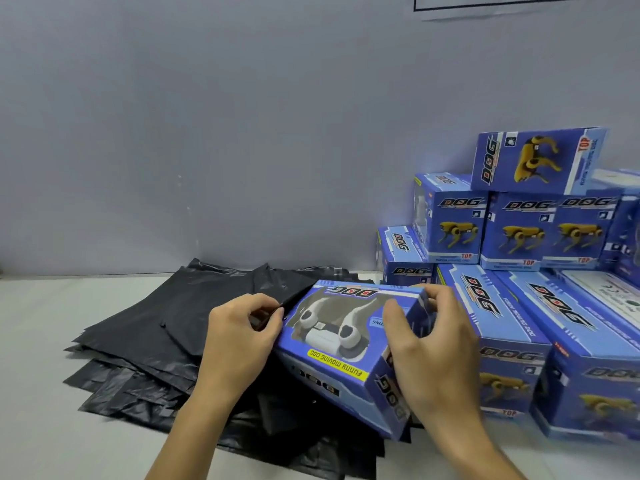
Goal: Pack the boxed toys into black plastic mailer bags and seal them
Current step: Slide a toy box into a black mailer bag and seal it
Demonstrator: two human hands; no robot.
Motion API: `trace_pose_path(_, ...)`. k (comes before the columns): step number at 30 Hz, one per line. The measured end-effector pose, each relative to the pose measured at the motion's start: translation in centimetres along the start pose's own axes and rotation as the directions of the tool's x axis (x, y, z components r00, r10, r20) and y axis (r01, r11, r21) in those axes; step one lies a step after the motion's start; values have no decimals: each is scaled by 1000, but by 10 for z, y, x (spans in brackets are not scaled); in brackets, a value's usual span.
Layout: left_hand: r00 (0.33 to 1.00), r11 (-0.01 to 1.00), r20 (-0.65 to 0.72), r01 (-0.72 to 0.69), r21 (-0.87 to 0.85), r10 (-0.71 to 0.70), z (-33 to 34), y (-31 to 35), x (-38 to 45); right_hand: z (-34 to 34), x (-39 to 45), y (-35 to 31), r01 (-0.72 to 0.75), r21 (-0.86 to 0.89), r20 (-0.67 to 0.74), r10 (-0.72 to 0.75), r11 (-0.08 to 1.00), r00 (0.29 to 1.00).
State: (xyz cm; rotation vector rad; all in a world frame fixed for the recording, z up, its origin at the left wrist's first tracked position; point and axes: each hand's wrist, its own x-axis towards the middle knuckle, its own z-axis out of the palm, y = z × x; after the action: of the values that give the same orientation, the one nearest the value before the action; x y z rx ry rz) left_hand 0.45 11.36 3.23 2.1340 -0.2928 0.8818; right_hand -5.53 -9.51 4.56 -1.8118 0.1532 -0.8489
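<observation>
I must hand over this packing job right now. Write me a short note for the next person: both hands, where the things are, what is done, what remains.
Left hand: pinches the edge of the top black mailer bag.
Right hand: grips the blue toy box, tilted over the bag pile.
Other boxed toys are stacked on the right, against the wall.
Done: no sealed bag is in view.
Left: open the bag, slide this box in, seal it, then pack the stacked boxes.
</observation>
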Motion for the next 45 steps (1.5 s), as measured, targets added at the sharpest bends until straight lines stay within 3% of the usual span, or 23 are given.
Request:
trace_pose_path(9,999,984,-5,30,-173,-31,-1,4,-2,6,-1,7,-199,84,94,191,976,977)
trace_pose_path(16,998,977,27,53,-205,-48,-3,8,-2,11,-7,11,-216,136,71,208,967,976)
trace_pose_path(21,982,959,136,163,-231,-134,0,7,0,15,-7,14,-278,140,210,246,951,946)
trace_pose_path(30,991,944,134,38,-327,7,-1,22,-4,26,-15,19,-245,235,39,242,941,969)
trace_pose_path(33,995,936,60,95,-338,-80,5,19,-4,25,-15,17,-209,294,-11,222,933,975)
trace_pose_path(36,939,912,-143,255,-322,-313,13,14,-4,25,-15,18,-171,337,-30,192,926,981)
trace_pose_path(38,805,793,-156,495,-356,-572,16,12,-4,25,-15,18,-154,352,-22,172,923,985)
trace_pose_path(40,618,502,61,688,-525,-784,19,11,-2,26,-16,19,-155,373,10,163,915,987)
trace_pose_path(41,550,343,198,722,-600,-811,19,12,-3,26,-17,19,-160,384,27,163,909,986)
trace_pose_path(42,526,220,321,727,-650,-787,18,14,-4,27,-17,20,-159,390,31,160,907,987)
trace_pose_path(43,531,164,390,724,-670,-752,17,16,-6,27,-17,20,-148,397,22,152,906,988)
trace_pose_path(45,542,144,435,728,-670,-719,16,24,-5,27,-17,21,-117,422,-9,134,899,991)
